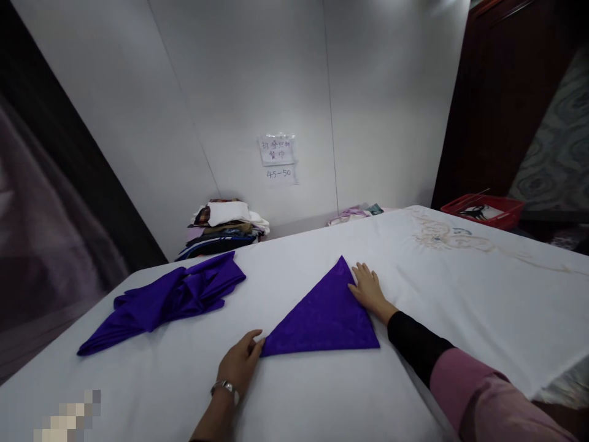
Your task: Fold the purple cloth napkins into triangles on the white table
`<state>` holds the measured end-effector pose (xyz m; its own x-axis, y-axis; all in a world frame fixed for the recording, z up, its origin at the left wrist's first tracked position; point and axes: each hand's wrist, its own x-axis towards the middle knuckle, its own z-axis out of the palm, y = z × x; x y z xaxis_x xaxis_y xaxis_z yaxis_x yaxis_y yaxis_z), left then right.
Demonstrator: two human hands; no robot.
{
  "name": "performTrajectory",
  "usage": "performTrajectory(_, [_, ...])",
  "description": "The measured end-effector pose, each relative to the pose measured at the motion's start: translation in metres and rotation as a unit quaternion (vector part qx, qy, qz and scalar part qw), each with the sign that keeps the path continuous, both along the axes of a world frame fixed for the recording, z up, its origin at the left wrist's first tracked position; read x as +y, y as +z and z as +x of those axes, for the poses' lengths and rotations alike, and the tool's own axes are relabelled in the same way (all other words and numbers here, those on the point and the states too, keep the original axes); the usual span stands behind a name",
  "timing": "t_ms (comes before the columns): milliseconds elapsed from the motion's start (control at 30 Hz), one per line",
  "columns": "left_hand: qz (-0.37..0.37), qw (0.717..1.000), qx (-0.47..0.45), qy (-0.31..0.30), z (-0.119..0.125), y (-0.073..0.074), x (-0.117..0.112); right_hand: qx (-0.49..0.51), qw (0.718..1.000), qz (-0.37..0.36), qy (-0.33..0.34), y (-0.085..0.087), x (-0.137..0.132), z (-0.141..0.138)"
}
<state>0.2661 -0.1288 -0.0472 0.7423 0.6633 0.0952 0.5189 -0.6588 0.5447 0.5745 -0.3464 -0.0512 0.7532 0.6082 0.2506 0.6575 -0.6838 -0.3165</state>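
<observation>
A purple cloth napkin [324,316] lies folded into a flat triangle on the white tablecloth [460,294]. My left hand [240,363], with a watch on its wrist, pinches the triangle's near left corner. My right hand [367,287] rests flat with fingers stretched out against the triangle's right edge near the top point. A heap of crumpled purple napkins [172,298] lies to the left, apart from both hands.
A stack of folded clothes [225,227] sits by the white wall behind the table. More fabric [353,214] lies at the far edge. A red basket [483,210] stands at the right. A paper note [277,150] hangs on the wall.
</observation>
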Motion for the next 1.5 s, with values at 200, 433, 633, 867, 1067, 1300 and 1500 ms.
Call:
performTrajectory(200, [0.006, 1.000, 0.020, 0.012, 0.001, 0.002, -0.003, 0.011, 0.987, -0.061, 0.150, 0.011, 0.034, 0.007])
performTrajectory(433, [0.003, 0.999, 0.025, 0.022, -0.001, 0.003, -0.008, 0.058, 0.986, -0.105, 0.114, -0.008, 0.051, 0.050])
performTrajectory(633, [0.002, 0.999, 0.029, 0.023, -0.002, -0.001, -0.004, 0.056, 0.987, -0.107, 0.105, -0.017, 0.050, 0.062])
performTrajectory(867, [0.001, 0.999, 0.039, 0.021, -0.001, -0.002, -0.003, 0.059, 0.987, -0.109, 0.100, -0.019, 0.049, 0.059])
performTrajectory(1067, [0.012, 0.999, 0.042, 0.013, 0.000, 0.000, -0.007, 0.089, 0.984, -0.113, 0.105, 0.000, 0.047, 0.060])
performTrajectory(1300, [0.027, 0.999, 0.037, 0.001, 0.001, 0.003, -0.010, 0.078, 0.963, -0.086, 0.245, 0.029, 0.018, -0.034])
performTrajectory(1500, [0.027, 0.999, 0.035, 0.002, 0.000, 0.003, -0.010, 0.069, 0.900, -0.083, 0.423, 0.009, -0.019, -0.112])
